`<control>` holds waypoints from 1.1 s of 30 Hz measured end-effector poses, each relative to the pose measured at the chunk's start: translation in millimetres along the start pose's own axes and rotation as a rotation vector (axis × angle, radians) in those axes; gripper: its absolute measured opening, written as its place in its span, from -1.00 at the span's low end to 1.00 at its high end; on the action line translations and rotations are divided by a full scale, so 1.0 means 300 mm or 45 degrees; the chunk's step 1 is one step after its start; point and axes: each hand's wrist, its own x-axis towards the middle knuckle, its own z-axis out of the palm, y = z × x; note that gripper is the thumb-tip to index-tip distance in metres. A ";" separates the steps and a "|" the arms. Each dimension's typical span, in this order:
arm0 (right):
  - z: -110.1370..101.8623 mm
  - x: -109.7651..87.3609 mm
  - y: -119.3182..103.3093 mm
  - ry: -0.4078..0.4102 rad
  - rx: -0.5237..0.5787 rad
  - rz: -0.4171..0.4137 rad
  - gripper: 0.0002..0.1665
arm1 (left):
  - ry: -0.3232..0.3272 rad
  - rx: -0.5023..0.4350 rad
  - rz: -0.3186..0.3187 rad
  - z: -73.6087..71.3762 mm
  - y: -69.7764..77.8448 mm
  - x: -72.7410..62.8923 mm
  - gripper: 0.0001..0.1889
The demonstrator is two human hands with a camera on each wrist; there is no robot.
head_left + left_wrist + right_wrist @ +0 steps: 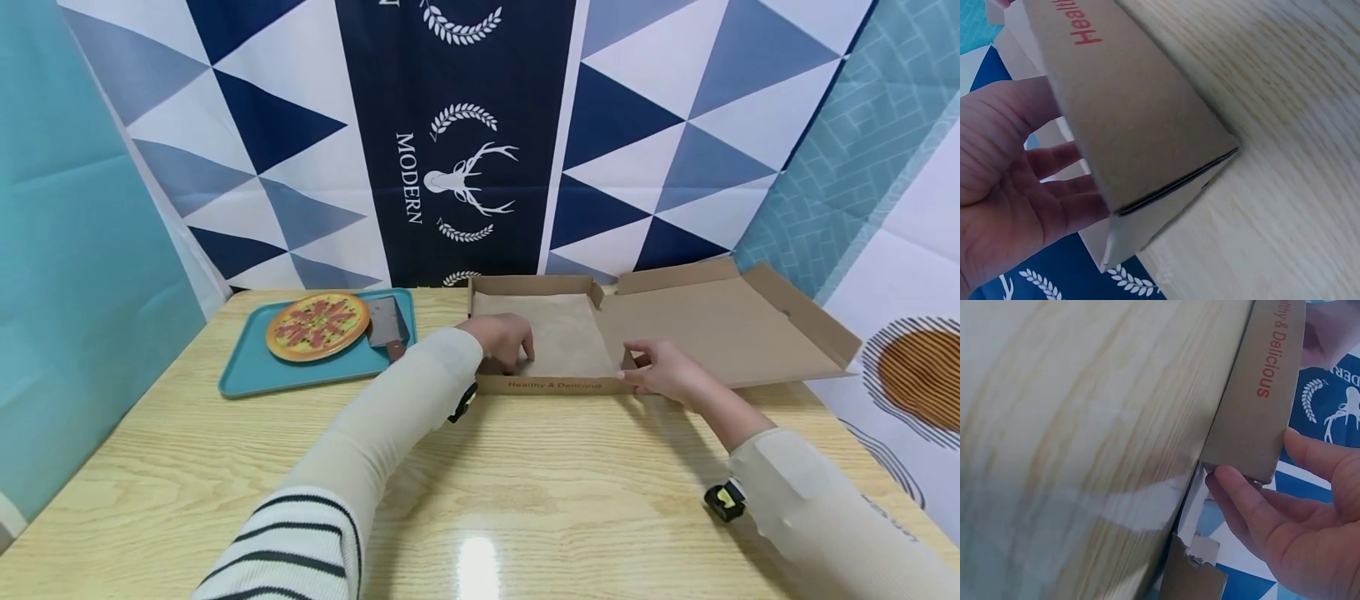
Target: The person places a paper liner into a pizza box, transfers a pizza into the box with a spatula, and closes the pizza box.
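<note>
An open cardboard pizza box (555, 386) stands on the wooden table (570, 508), its lid (690, 321) laid out to the right. The right hand (663, 371) pinches the front wall's right corner between thumb and fingers. The left hand (501, 337) reaches inside behind that wall near the left corner; its fingertips are hidden, so whether they grip cannot be told. Pulling harder on one corner than the other could skew or crease the wall. A ragged cardboard flap (1191, 575) beside the right corner might snag or tear further.

Brown cardboard box (555, 386), red-lettered, lid (682, 325) open at right
</note>
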 end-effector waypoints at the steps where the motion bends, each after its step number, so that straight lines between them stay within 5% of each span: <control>1: 0.001 0.001 -0.001 0.001 -0.002 -0.007 -0.20 | 0.005 -0.003 0.010 -0.004 -0.004 -0.002 -0.50; 9: 0.004 0.004 -0.010 0.006 -0.080 -0.084 -0.25 | 0.044 -0.026 0.118 -0.064 -0.026 -0.056 -0.34; 20: -0.003 0.008 -0.050 0.097 -0.475 -0.215 -0.21 | 0.235 0.076 0.237 -0.102 0.002 -0.178 -0.28; 26: 0.011 -0.016 -0.082 0.256 -0.610 -0.208 -0.28 | 0.353 0.078 0.316 -0.093 0.001 -0.235 -0.29; 33: 0.047 -0.045 -0.137 0.488 -0.658 -0.333 -0.35 | 0.459 -0.018 0.294 -0.058 -0.001 -0.310 -0.35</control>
